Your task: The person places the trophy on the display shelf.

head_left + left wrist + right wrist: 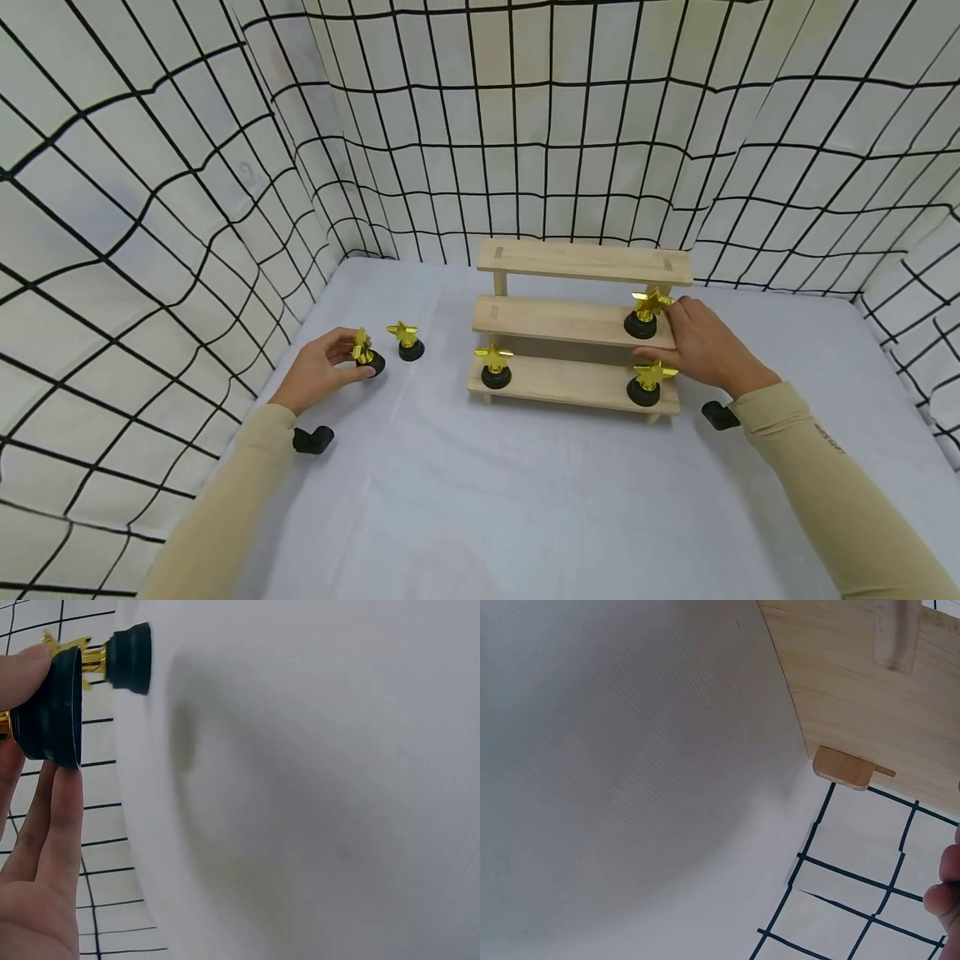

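My left hand (324, 367) pinches a small gold star trophy (363, 354) with a round black base between thumb and fingers. In the left wrist view the black base of this trophy (51, 712) shows large beside the thumb. A second star trophy (408, 343) stands upright on the table just beyond it. On the right, my right hand (708, 346) grips the right end of a three-tier wooden display stand (555, 319) at its middle board. Close to those fingers stands a star trophy (643, 320) on that board. Below, the bottom board bears trophies at its left (496, 373) and right (645, 390).
The stand's top board (585, 258) bears no trophy. White cloth (480, 483) covers the table. Black netting over white sheeting (510, 125) walls the back and sides. A black wrist device (313, 439) sits by the left cuff and another (720, 415) by the right.
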A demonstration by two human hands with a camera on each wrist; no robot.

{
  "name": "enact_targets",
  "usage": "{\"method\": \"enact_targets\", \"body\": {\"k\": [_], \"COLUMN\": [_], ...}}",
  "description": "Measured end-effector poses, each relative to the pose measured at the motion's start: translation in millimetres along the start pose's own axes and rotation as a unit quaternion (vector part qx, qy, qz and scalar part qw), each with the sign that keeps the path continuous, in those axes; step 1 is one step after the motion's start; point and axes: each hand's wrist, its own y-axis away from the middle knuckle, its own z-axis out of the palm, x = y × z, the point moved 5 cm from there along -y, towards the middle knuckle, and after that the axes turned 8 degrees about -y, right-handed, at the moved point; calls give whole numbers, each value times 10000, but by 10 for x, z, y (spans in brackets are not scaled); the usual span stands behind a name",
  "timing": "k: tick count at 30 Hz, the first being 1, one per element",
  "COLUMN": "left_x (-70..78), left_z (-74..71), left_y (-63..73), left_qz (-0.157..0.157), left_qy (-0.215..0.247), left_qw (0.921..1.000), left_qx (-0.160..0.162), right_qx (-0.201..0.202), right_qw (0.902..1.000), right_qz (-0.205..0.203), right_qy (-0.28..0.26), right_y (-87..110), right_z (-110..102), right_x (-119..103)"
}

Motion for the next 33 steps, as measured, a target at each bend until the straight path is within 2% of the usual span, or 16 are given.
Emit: {"method": "enact_targets", "body": {"k": [6, 13, 21, 28, 33], "left_x": [110, 287, 504, 646, 761], "left_z": [-165, -288, -371, -426, -450], "left_y": [-10, -15, -58, -73, -68], "left_qz": [110, 254, 575, 606, 742], "left_qy": [-95, -244, -287, -351, -325], "left_qw": [9998, 9991, 9975, 9970, 9961], "left_qx": [122, 244, 296, 320, 349], "right_qx": [-18, -38, -64, -18, -58], "right_qw": [10000, 9999, 9998, 10000, 10000], "right_qz": [46, 92, 177, 59, -18], "right_qy": [2, -9, -41, -1, -61], "right_y": [9, 2, 0, 9, 15], "right_z": [-5, -22, -31, -18, -5], "right_x": [20, 27, 22, 24, -1]}}
